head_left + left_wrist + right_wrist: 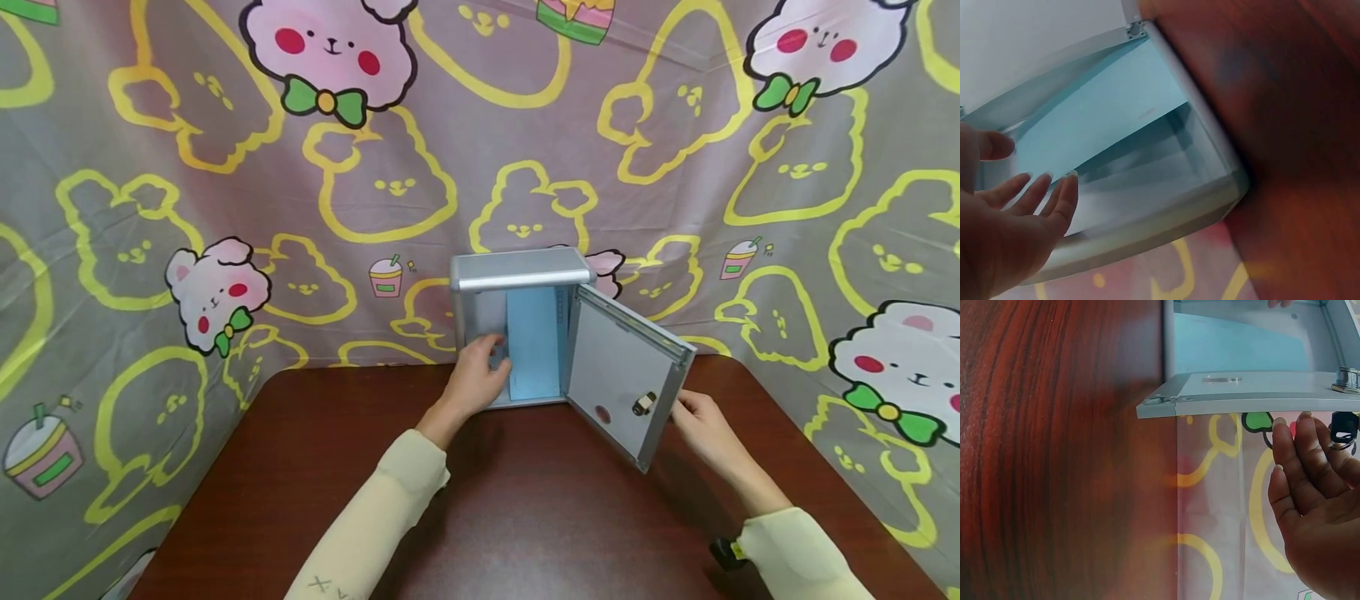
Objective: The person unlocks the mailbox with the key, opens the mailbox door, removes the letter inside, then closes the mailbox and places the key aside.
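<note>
A silver metal box (pixel 525 267) stands against the back cloth, its hinged door (pixel 618 358) swung out to the right. Inside leans a flat light-blue sheet or folder (pixel 536 346), seen slanting across the box in the left wrist view. At the box's opening is my left hand (pixel 476 379), thumb and fingers apart and loosely bent, close to the blue piece; contact cannot be told. My right hand (pixel 707 429) is at the door's outer side with fairly straight fingers. Beside them a black-headed key (pixel 1344 428) hangs on a ring; the right thumb is hidden.
The box rests on a dark reddish-brown wooden table (pixel 525 517). Patterned cloth (pixel 420 167) hangs behind and at both sides. A lock (pixel 643 404) projects from the door's inner face, and the door's free edge reaches out over the table.
</note>
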Action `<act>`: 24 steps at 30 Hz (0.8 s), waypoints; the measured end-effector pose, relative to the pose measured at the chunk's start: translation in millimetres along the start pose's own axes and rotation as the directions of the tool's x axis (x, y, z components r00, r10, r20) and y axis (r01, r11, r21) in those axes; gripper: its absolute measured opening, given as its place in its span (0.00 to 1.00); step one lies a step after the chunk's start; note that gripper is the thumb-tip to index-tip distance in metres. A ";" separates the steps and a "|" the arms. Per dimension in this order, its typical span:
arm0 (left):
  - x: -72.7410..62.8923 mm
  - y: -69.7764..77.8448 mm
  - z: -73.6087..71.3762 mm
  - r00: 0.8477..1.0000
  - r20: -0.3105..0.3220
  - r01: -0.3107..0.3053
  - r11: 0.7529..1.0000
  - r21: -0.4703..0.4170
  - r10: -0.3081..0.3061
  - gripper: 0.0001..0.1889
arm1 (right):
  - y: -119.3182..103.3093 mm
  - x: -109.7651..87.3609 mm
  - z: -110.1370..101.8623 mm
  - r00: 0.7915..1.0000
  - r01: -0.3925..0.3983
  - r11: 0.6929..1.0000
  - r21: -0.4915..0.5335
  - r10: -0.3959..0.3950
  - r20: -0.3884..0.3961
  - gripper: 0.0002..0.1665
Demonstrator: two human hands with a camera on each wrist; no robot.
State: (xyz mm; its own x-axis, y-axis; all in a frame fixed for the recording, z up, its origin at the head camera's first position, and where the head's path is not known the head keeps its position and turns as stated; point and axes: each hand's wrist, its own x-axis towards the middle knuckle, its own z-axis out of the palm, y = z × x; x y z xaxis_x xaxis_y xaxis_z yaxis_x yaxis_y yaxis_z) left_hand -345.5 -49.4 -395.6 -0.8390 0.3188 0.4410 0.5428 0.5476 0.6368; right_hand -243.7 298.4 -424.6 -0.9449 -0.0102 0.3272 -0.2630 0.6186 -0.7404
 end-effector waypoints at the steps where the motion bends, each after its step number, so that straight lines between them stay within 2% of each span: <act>1: 1.0 -1.6 3.0 1.000 -0.002 0.012 1.000 0.012 -0.012 0.22 | 0.6 0.0 0.0 1.000 0.002 1.000 -0.002 -0.002 0.001 0.24; 9: 9.4 -13.2 22.9 0.994 0.002 0.111 0.994 0.007 -0.111 0.28 | 1.8 0.7 -0.6 1.000 0.000 1.000 0.006 0.000 0.001 0.24; 15: 14.7 -21.8 37.9 0.980 0.049 0.196 0.977 -0.079 -0.193 0.32 | 0.7 1.1 -0.8 1.000 0.009 1.000 0.005 -0.009 -0.002 0.24; 19: 16.6 -23.6 45.5 0.976 0.060 0.217 0.968 -0.130 -0.210 0.32 | 1.0 0.0 0.3 1.000 0.006 1.000 0.004 -0.006 0.002 0.23; 24: 19.9 -25.4 53.7 0.970 0.072 0.242 0.960 -0.144 -0.233 0.31 | 0.1 -0.4 0.6 1.000 -0.002 1.000 -0.002 0.002 -0.002 0.23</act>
State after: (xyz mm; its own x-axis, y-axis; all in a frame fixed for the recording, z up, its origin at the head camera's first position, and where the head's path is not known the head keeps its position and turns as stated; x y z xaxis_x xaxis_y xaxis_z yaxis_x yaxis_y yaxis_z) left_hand -378.1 -15.4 -437.0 -0.9431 0.2367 0.2337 0.3237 0.4909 0.8088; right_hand -243.5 298.0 -425.2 -0.9451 -0.0080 0.3268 -0.2610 0.6205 -0.7395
